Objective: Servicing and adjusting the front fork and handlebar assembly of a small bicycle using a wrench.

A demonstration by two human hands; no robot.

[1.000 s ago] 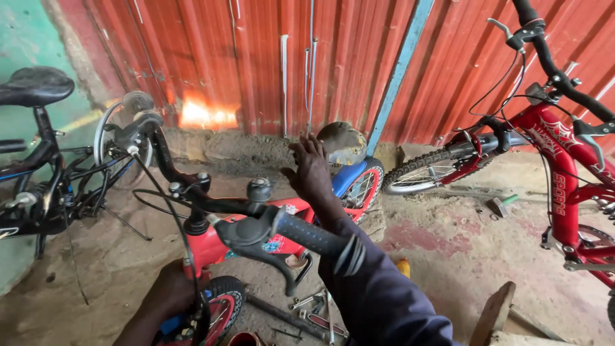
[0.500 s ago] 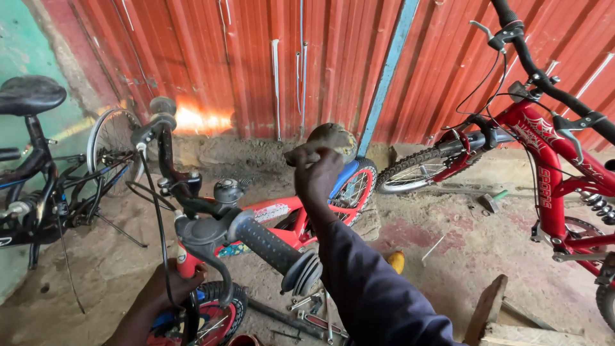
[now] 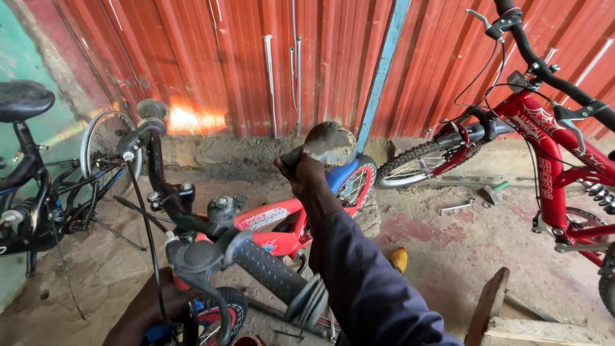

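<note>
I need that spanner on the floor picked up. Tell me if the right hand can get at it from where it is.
Probably not without letting go: the right hand grips the small red bicycle's worn saddle, and the silver spanner lies well apart on the dirt floor. Nothing blocks the way.

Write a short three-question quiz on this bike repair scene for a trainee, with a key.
1. True or false: the right hand grips the nose of the small red bike's saddle.
2. Which lies on the ground near the big red bike? A) a spanner B) a helmet C) a pump
3. Fill in: the left hand is low down by the small bike's front ____.

Key: 1 true; 2 A; 3 wheel.
</note>
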